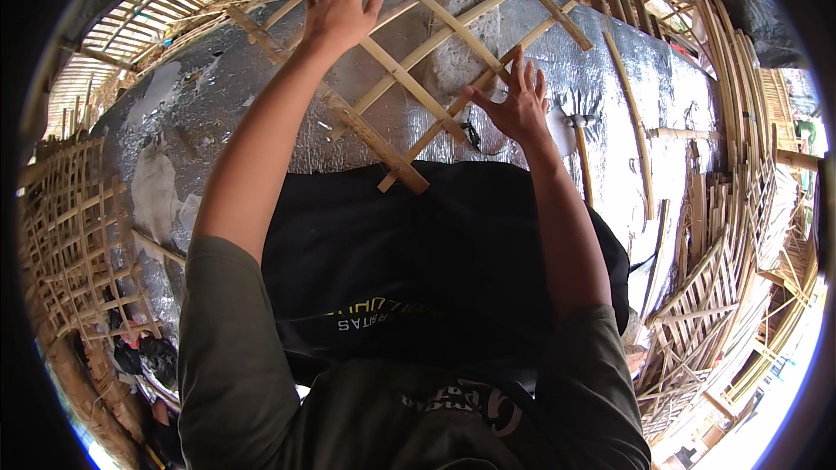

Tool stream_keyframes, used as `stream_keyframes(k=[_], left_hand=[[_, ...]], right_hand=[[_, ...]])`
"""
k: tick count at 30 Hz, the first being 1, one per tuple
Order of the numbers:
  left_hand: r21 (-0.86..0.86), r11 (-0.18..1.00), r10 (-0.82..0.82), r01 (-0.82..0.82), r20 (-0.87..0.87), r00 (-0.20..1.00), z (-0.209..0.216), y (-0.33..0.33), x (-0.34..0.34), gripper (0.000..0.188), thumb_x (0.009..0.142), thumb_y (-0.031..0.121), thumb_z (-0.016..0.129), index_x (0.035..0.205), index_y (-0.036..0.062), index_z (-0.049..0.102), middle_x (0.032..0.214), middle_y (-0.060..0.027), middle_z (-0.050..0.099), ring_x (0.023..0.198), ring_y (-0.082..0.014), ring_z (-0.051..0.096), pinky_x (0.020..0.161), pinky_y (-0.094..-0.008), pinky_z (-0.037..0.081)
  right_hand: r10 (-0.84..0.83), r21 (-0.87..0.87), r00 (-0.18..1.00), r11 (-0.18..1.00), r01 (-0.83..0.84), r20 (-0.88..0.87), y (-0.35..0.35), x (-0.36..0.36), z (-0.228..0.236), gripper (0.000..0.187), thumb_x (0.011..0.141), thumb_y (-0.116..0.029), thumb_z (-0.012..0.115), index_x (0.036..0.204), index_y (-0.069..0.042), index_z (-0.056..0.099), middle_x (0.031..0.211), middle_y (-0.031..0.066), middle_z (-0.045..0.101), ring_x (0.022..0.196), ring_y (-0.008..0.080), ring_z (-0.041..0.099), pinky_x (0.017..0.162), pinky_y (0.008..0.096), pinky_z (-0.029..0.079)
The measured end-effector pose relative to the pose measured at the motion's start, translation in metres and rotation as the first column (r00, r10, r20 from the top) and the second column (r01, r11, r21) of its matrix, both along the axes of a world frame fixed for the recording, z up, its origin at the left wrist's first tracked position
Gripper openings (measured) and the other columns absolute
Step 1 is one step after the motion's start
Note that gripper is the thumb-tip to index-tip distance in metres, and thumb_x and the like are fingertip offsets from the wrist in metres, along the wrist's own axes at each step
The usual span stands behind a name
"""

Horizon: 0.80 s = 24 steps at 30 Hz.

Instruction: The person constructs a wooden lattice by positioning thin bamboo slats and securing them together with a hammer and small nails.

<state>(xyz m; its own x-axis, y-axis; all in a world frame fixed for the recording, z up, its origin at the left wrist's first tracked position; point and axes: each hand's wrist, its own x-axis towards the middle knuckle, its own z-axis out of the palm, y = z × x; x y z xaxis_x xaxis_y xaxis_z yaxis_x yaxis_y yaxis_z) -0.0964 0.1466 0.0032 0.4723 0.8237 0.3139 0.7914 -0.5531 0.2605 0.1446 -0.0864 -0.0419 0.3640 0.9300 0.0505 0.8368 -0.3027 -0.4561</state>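
A lattice of crossed bamboo slats (405,77) lies in front of me on a silvery foil sheet. Over its far left part is my left hand (342,16), thumb held apart and fingers bent down on the slats; their tips are partly hidden. My right hand (517,106) is at the lattice's right side, fingers spread, with the thumb and fingers by a diagonal slat. Neither hand is wrapped round anything that I can see. Right of my right hand lies a hammer (583,152) with a metal head and a wooden handle.
The silvery foil (348,146) is torn in places. Black cloth (401,244) covers my lap. A loose bamboo strip (633,122) lies past the hammer. Woven bamboo panels (74,226) stand at left, and bundled slats (740,157) and more lattice (697,331) at right.
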Motion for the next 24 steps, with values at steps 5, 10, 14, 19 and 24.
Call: stream_keyframes(k=[5,10,14,19,24], left_hand=[[-0.402,0.676,0.737,-0.618,0.365,0.569,0.038,-0.007,-0.063,0.073,0.088,0.049,0.066,0.138,-0.0003,0.044,0.143,-0.0239,0.046,0.132,-0.0386,0.048,0.108,-0.0559,0.041],[-0.832,0.425,0.901,-0.356,0.429,0.073,0.012,0.002,-0.106,0.081,0.083,0.043,0.074,0.132,-0.0116,0.04,0.132,-0.0268,0.051,0.128,-0.0413,0.046,0.104,-0.05,0.045],[0.212,0.701,0.574,-0.681,0.4,0.715,0.014,-0.007,-0.091,0.066,0.083,0.04,0.073,0.121,-0.0094,0.049,0.116,-0.0255,0.056,0.108,-0.0362,0.059,0.093,-0.0454,0.049],[-0.369,0.911,0.328,-0.184,0.377,0.866,0.022,-0.041,-0.027,0.059,0.092,0.042,0.062,0.128,-0.0026,0.05,0.123,-0.0218,0.056,0.119,-0.037,0.052,0.096,-0.058,0.043],[0.066,0.97,0.243,-0.234,-0.218,0.945,-0.006,-0.058,0.004,0.059,0.097,0.053,0.05,0.128,0.0037,0.058,0.129,-0.0163,0.055,0.123,-0.0304,0.051,0.096,-0.0597,0.04]], right_hand=[[0.025,-0.005,1.0,1.0,-0.025,-0.004,0.0,0.008,-0.004,0.131,0.066,-0.079,0.072,0.16,-0.012,0.01,0.157,0.0327,0.024,0.147,0.0526,0.012,0.11,0.0712,0.021],[0.01,0.023,0.998,1.0,-0.008,-0.058,0.006,0.002,-0.006,0.13,0.067,-0.077,0.074,0.16,-0.011,0.01,0.158,0.0317,0.023,0.147,0.0517,0.013,0.112,0.0685,0.02],[0.076,0.0,0.996,0.997,-0.076,0.048,0.005,0.007,-0.007,0.123,0.071,-0.074,0.073,0.158,-0.008,0.017,0.159,0.0274,0.024,0.147,0.0515,0.014,0.114,0.066,0.021],[0.083,0.014,0.996,0.996,-0.083,0.034,0.007,0.005,-0.009,0.116,0.075,-0.071,0.072,0.155,-0.003,0.024,0.161,0.025,0.022,0.147,0.0496,0.016,0.117,0.0611,0.019],[0.049,0.008,0.998,0.999,-0.048,-0.042,0.002,0.001,0.0,0.127,0.072,-0.073,0.073,0.158,-0.003,0.009,0.159,0.0276,0.024,0.148,0.0477,0.017,0.118,0.0591,0.018]])
